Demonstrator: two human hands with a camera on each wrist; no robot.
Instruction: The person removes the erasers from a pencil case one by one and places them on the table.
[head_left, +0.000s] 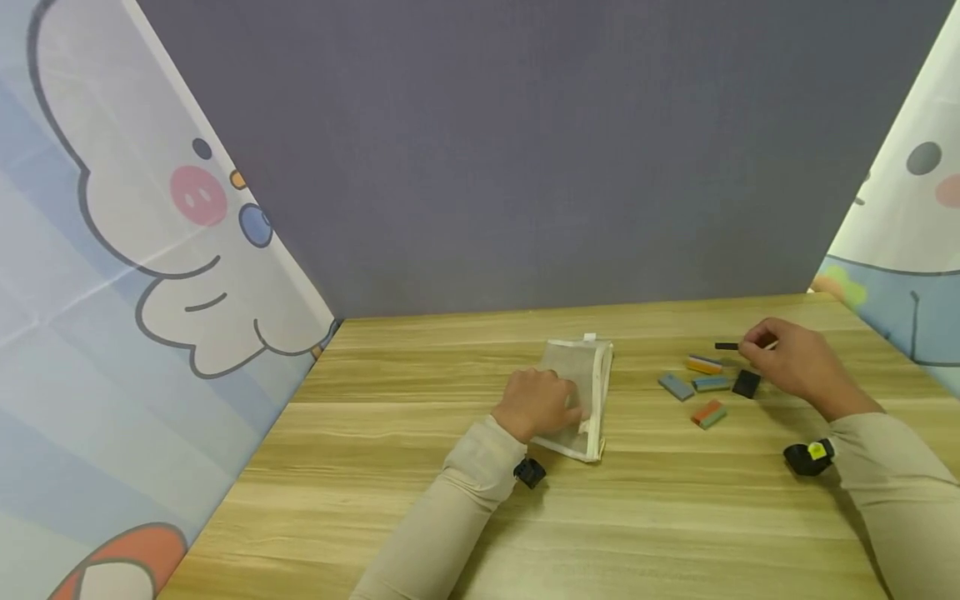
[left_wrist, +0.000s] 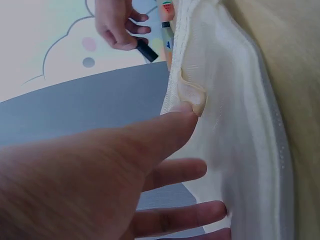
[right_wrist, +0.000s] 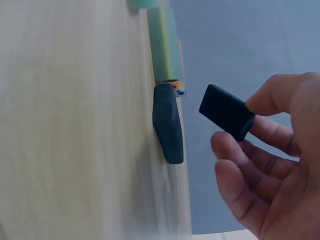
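A white mesh zip pouch point(head_left: 573, 358) lies flat on the table. My left hand point(head_left: 534, 403) rests on it with fingers extended. In the left wrist view the thumb point(left_wrist: 172, 127) touches a small cream tab point(left_wrist: 192, 95) at the zip edge. To the right, my right hand point(head_left: 795, 362) pinches a black eraser point(right_wrist: 227, 112) between thumb and fingers, held above the table. Below it lies another black eraser point(head_left: 746, 383). Beside that are a blue-green eraser point(head_left: 711, 383), a grey-blue one point(head_left: 677, 386), a yellow-orange one point(head_left: 704, 364) and a red-green one point(head_left: 709, 414).
The wooden table point(head_left: 360, 467) ends at a dark grey panel point(head_left: 525, 167) behind. Curtains with cartoon prints point(head_left: 90, 333) hang at the left and right. Black wrist cameras, such as the right one point(head_left: 808, 457), sit below the wrists.
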